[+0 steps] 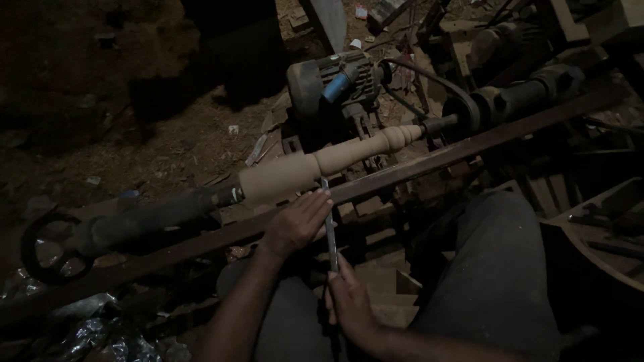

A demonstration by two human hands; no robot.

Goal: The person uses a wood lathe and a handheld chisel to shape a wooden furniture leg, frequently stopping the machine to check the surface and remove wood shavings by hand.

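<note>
A pale turned wooden spindle is mounted lengthwise on a dark lathe, with rounded beads near its right end. A long metal chisel points up at the spindle's underside, its tip at a step in the wood. My left hand lies flat over the blade just below the spindle, fingers stretched toward the wood. My right hand grips the chisel's lower end, close to my lap.
A long dark tool rest bar runs diagonally under the spindle. A motor with a belt sits behind. A round handwheel is at far left. Wood scraps and dirt cover the floor; my knees are at right.
</note>
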